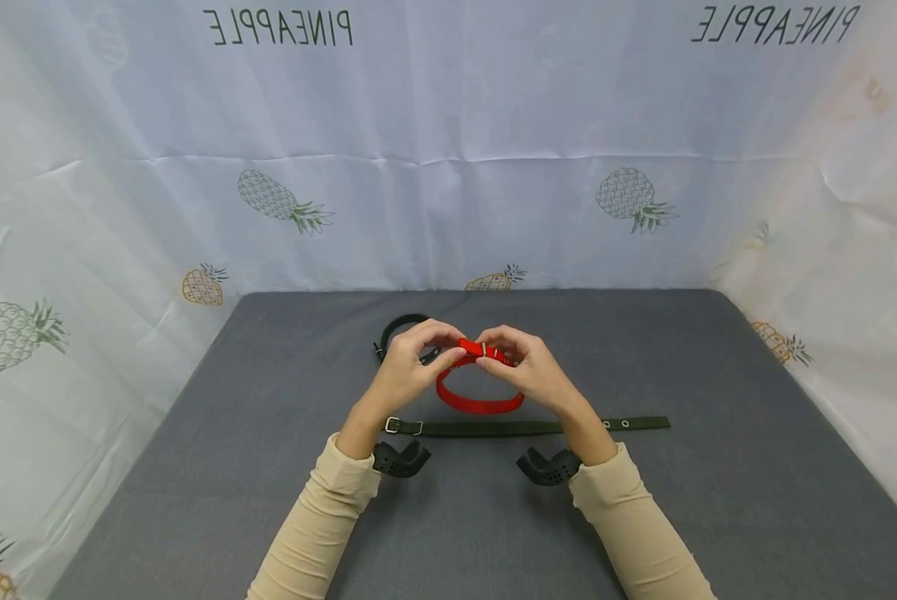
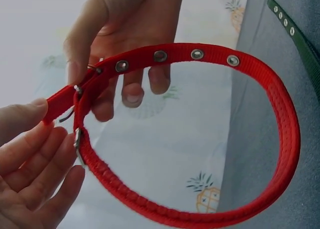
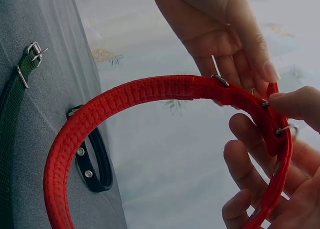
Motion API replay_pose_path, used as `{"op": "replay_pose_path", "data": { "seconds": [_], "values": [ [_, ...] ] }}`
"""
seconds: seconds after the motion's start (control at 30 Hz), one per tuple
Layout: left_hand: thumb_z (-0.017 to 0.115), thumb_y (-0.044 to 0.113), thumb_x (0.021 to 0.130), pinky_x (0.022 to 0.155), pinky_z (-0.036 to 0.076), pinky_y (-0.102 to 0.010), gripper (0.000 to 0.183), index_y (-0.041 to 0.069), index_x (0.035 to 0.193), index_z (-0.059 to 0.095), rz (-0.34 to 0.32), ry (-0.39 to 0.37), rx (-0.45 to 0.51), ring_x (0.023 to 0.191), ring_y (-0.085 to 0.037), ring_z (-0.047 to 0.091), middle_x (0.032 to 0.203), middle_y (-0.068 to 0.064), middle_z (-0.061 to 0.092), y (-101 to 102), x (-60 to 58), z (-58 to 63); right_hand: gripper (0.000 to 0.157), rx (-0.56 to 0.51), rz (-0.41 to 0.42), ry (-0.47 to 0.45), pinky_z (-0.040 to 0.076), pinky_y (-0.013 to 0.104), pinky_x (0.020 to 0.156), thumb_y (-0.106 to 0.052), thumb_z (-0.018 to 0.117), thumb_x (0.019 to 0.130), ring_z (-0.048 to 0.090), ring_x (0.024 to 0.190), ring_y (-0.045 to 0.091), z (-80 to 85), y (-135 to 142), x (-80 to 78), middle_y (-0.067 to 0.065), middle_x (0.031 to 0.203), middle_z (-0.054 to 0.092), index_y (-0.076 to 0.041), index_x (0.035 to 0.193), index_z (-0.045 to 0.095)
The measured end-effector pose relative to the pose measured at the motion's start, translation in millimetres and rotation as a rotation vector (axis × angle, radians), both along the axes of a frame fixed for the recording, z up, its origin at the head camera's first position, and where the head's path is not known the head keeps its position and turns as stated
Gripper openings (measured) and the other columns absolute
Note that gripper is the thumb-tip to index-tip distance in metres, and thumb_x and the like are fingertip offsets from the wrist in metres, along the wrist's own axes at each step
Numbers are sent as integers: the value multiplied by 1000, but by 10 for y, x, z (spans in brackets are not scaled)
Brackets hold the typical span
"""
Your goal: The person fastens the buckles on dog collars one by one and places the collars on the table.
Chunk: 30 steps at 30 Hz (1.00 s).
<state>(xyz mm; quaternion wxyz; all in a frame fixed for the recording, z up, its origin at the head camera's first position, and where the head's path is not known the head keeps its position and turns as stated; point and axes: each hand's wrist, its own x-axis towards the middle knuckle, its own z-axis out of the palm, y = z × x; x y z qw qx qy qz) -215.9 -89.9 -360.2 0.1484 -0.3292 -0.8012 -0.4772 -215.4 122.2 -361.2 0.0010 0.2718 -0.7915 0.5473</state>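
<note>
A red collar (image 1: 480, 407) with metal eyelets is held up in a loop between both hands. My left hand (image 1: 409, 367) pinches the strap's free tip between thumb and fingers. On the other side, my right hand (image 1: 534, 371) pinches the strap at the buckle (image 2: 77, 91). The tip passes through the buckle, whose metal prong sticks out in the right wrist view. A metal ring (image 2: 79, 144) sits on the band beside it. In the left wrist view, several eyelets (image 2: 197, 54) show along the upper band.
A green collar (image 1: 486, 429) lies stretched out on the grey table (image 1: 231, 417), nearer to me, beneath the hands. A black collar (image 1: 402, 321) rests curled behind the left hand. Black wrist mounts (image 1: 402, 460) sit on both wrists. White pineapple-print cloth (image 1: 448, 208) surrounds the table.
</note>
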Motion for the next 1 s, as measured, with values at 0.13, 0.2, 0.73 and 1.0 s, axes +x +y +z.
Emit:
{"op": "replay_pose_path", "data": {
  "seconds": [0.13, 0.2, 0.73, 1.0],
  "values": [
    [69, 10, 89, 83, 58, -29, 16, 3, 103, 67, -3, -20, 8, 91, -18, 64, 101, -10, 68, -25, -12, 6, 24, 1, -3, -18, 50, 21, 66, -5, 65, 90, 61, 76, 15, 8, 3, 4, 24, 103, 66, 2, 113, 61],
    [69, 10, 88, 83, 58, -29, 17, 3, 103, 67, -9, -27, 15, 91, -19, 64, 101, -11, 68, -33, -22, 3, 24, 0, -1, -23, 49, 21, 65, -5, 65, 90, 61, 76, 14, 5, 2, 1, 24, 103, 66, 2, 113, 61],
    [66, 5, 90, 87, 57, -25, 16, -1, 105, 63, -62, -86, 72, 88, -20, 67, 102, -14, 65, -60, -41, 20, 22, 2, -5, -13, 52, 22, 68, -3, 66, 89, 60, 74, 4, 37, 37, -15, 25, 97, 66, 3, 110, 61],
    [64, 1, 90, 88, 57, -27, 16, -1, 106, 63, -63, -115, 84, 91, -20, 66, 103, -15, 64, -56, -37, 10, 20, 6, 1, -34, 49, 22, 66, -4, 65, 90, 58, 72, 6, 27, 53, -23, 24, 92, 65, 3, 108, 61]
  ]
}}
